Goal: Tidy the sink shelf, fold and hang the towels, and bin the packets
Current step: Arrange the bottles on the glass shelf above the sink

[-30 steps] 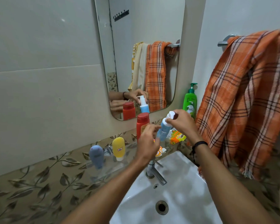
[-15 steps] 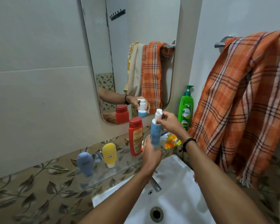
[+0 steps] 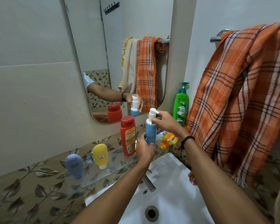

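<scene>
The smooth blue plastic pump bottle with a white pump head (image 3: pixel 150 132) is upright over the clear glass shelf (image 3: pixel 90 175), just right of the glossy red flat-sided plastic bottle (image 3: pixel 128 136); its base is hidden behind the left hand (image 3: pixel 144 150). That hand's fingers curl round the bottle's lower body. The right hand (image 3: pixel 166 121) pinches the white pump neck between thumb and fingertips (a black cord band (image 3: pixel 187 139) circles that wrist). A crinkled orange foil packet (image 3: pixel 167 139) lies just behind the right wrist. Further left stand a soft yellow squeeze tube (image 3: pixel 100 155), cap down, and a matte blue-grey squeeze tube (image 3: pixel 74 165). A green pump bottle (image 3: pixel 181 105) fills the corner beside the coarse orange plaid towel (image 3: pixel 241 102), bunched over a metal rail (image 3: pixel 216 38). The left forearm partly covers the steel tap (image 3: pixel 149 184) of the white ceramic sink (image 3: pixel 173 196).
</scene>
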The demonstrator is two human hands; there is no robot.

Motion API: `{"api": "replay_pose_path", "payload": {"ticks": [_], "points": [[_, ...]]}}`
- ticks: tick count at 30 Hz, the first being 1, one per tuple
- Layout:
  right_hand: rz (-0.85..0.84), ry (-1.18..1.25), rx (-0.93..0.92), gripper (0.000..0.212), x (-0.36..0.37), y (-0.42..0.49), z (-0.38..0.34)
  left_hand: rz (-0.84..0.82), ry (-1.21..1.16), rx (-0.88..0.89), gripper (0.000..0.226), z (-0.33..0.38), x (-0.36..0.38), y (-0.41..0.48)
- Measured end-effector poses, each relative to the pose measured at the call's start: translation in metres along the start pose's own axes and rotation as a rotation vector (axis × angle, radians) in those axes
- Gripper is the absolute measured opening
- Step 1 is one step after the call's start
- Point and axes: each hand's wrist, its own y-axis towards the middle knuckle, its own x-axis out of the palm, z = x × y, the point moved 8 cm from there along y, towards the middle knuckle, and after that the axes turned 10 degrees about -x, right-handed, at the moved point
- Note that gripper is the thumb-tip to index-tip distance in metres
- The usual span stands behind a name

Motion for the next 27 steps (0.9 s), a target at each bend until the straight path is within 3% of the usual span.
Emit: {"api": "replay_pose_path", "payload": {"ticks": [6, 10, 13, 17, 19, 25, 27], "points": [[-0.011, 0.059, 0.003, 0.021, 0.0, -0.002, 0.0, -0.012, -0.014, -0.003, 0.067, -0.003, 0.004, 0.006], [-0.035, 0.148, -0.028, 0.034, -0.002, -0.006, 0.007, -0.006, -0.021, -0.021, 0.071, -0.01, 0.006, 0.013], [0.216, 0.13, -0.069, 0.046, -0.028, -0.013, 0.022, 0.004, -0.017, -0.024, 0.073, -0.016, 0.008, 0.017], [0.704, -0.036, -0.009, 0.033, -0.068, -0.034, 0.049, 0.012, 0.008, -0.014, 0.073, -0.016, 0.011, 0.023], [0.769, -0.117, 0.049, 0.035, -0.075, -0.036, 0.059, 0.03, 0.036, -0.017, 0.072, -0.016, 0.013, 0.027], [0.567, -0.292, 0.274, 0.1, -0.072, -0.014, 0.089, 0.083, 0.086, -0.026, 0.063, -0.015, 0.013, 0.031], [0.521, -0.328, 0.338, 0.112, -0.07, -0.007, 0.098, 0.096, 0.095, -0.034, 0.059, -0.014, 0.011, 0.031]]}}
